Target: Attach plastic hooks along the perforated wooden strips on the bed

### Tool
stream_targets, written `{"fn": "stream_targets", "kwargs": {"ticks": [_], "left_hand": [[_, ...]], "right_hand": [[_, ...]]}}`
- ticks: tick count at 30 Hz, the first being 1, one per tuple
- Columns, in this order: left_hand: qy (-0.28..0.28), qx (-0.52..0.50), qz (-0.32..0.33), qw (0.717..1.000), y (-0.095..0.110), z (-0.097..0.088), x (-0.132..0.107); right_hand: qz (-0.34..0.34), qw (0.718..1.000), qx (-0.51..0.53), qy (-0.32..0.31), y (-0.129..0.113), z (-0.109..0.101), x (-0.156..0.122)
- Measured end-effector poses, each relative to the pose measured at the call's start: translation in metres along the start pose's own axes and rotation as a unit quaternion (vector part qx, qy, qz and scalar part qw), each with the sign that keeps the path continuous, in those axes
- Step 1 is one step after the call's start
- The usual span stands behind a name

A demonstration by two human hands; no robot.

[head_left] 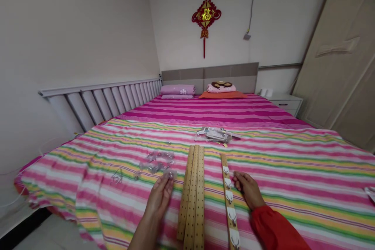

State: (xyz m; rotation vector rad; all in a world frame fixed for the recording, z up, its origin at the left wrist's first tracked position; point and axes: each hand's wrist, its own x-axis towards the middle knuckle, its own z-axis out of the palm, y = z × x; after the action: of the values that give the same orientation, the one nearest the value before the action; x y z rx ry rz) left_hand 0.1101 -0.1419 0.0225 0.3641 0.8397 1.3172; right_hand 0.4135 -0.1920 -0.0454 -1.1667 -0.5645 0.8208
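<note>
My left hand [161,193] pinches a small clear plastic bag [171,174] with something shiny in it, too small to name. More small clear bags [158,160] with little metallic pieces lie in a loose pile just beyond that hand. My right hand [248,187] is closed with curled fingers beside a narrow wooden strip [224,161]; whether it holds anything is hidden. Several white cards [229,196], each with a thin looped piece, sit in a row along this strip. Between my hands lie three wooden strips with holes [193,195], side by side.
A heap of clear plastic packets [216,134] lies beyond the strips. A thin tangled loop [117,176] rests at the left. Everything lies on a striped bedspread [293,179]. A white radiator [96,101] runs along the left wall, and folded bedding [177,90] is by the headboard.
</note>
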Motion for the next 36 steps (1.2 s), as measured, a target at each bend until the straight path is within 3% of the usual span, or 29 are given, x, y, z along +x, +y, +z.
{"fn": "stream_targets", "kwargs": {"ticks": [5, 9, 14, 19, 22, 26, 30, 34, 36], "left_hand": [[-0.065, -0.02, -0.054, 0.996, -0.011, 0.012, -0.033], [-0.113, 0.0, -0.098, 0.989, -0.027, 0.023, -0.052], [-0.124, 0.039, -0.111, 0.985, -0.046, 0.045, -0.07], [-0.066, 0.009, -0.187, 0.98, -0.06, 0.066, -0.093], [-0.07, 0.01, -0.203, 0.977, -0.065, 0.07, -0.104], [-0.133, 0.031, -0.181, 0.974, -0.073, 0.068, -0.112], [-0.183, 0.157, -0.048, 0.969, -0.082, 0.065, -0.119], [-0.296, 0.32, 0.063, 0.898, -0.081, 0.064, -0.129], [-0.332, 0.38, 0.098, 0.858, -0.072, 0.064, -0.131]], "right_hand": [[0.023, 1.0, -0.002, 0.006, -0.008, -0.004, -0.017], [0.02, 0.999, -0.024, -0.02, -0.024, 0.005, -0.049], [-0.077, 0.987, -0.109, -0.093, -0.05, 0.03, -0.106], [-0.207, 0.962, -0.164, -0.075, -0.06, 0.041, -0.141], [-0.273, 0.94, -0.192, -0.069, -0.065, 0.038, -0.148], [-0.304, 0.929, -0.202, -0.065, -0.071, 0.036, -0.154], [-0.228, 0.96, -0.161, -0.013, -0.071, 0.036, -0.154], [-0.076, 0.994, -0.063, -0.048, -0.071, 0.031, -0.147], [-0.044, 0.995, -0.036, -0.078, -0.073, 0.027, -0.142]]}}
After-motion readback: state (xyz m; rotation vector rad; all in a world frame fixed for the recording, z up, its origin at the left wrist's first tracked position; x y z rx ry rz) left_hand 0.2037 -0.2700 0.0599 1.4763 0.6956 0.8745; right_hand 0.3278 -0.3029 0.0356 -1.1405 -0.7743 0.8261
